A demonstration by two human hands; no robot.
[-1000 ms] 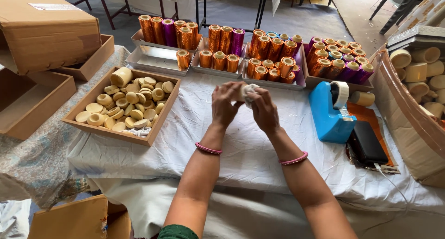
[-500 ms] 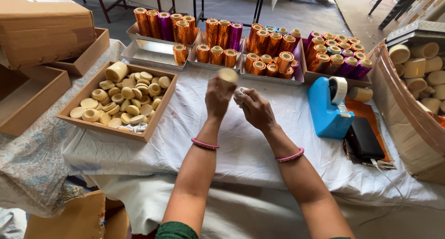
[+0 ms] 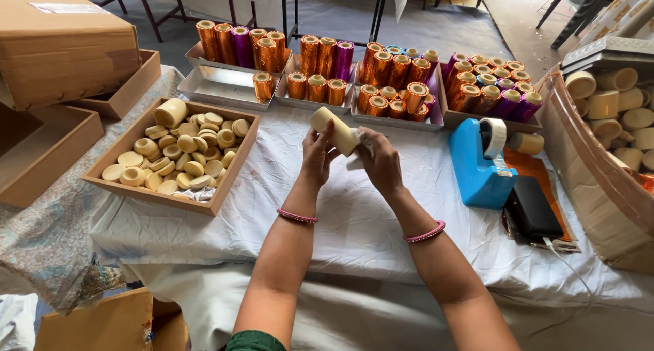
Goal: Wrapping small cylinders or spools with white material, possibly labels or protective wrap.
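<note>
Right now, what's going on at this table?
A person holds a cream cylinder in the left hand, above the white cloth, while the right hand pinches a pale scrap at its lower end. A wooden tray of cream discs sits left, foil-wrapped rolls behind, a blue tape dispenser right.

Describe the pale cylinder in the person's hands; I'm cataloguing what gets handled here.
The cream cylinder is short, matte and unwrapped, like a stack of pale discs or a bare tube. It is held tilted above the white cloth, one round end up and to the left. The left hand grips it from below; the right hand meets its lower end.
</note>
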